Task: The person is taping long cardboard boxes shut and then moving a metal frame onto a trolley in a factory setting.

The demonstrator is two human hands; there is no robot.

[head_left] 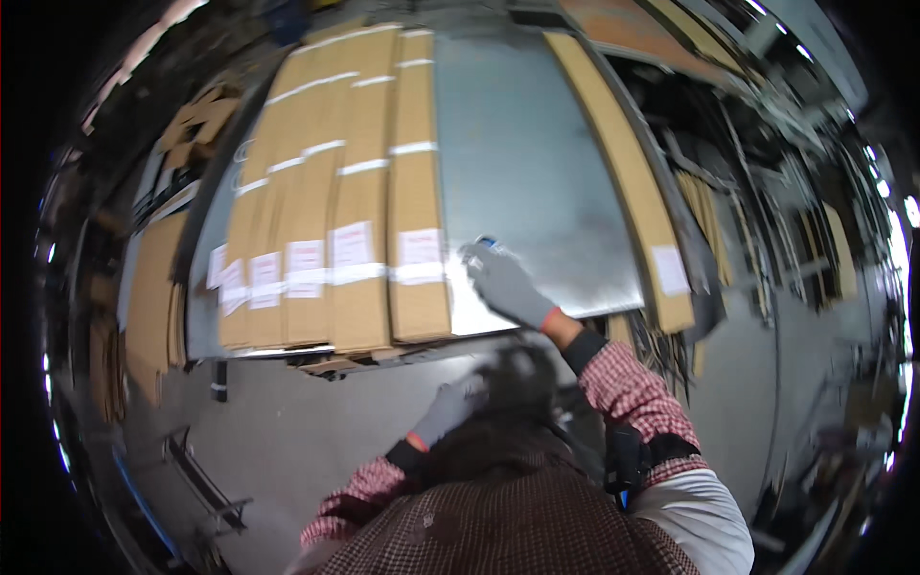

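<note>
Nearest the camera: checked shirt, red and white, both sleeves entering from the lower edge, dark cuffs, grey knit gloves with orange wrist bands

Left hand (448, 407) held low, below the near edge of the metal table (537, 172), over the grey floor (287, 431). Fingers loosely curled, blurred; cannot tell whether they hold anything. It touches nothing that shows

Right hand (508, 286) reaches up and forward onto the bare sheet-metal top, close to the near edge. Fingers closed around a small blue-tipped object (487, 242), only its tip showing above the fingertips; its kind cannot be made out. Hand lies just right of the nearest carton's near end, close beside it; whether it touches the carton cannot be told

On the table, left half: a row of long flat cardboard cartons (355, 192), side by side, running from the near edge to the far edge, each with white tape bands and a white label near the near end. The near ends slightly overhang the near edge

Right edge of the table: a single long cardboard carton (623, 172), angled along that edge, white label near its near end. Bare metal between it and the row

Further left, beyond the table: more flattened cardboard (153, 297) stacked upright

Far right: dark racks or frames (767, 211), details too blurred to read
</note>
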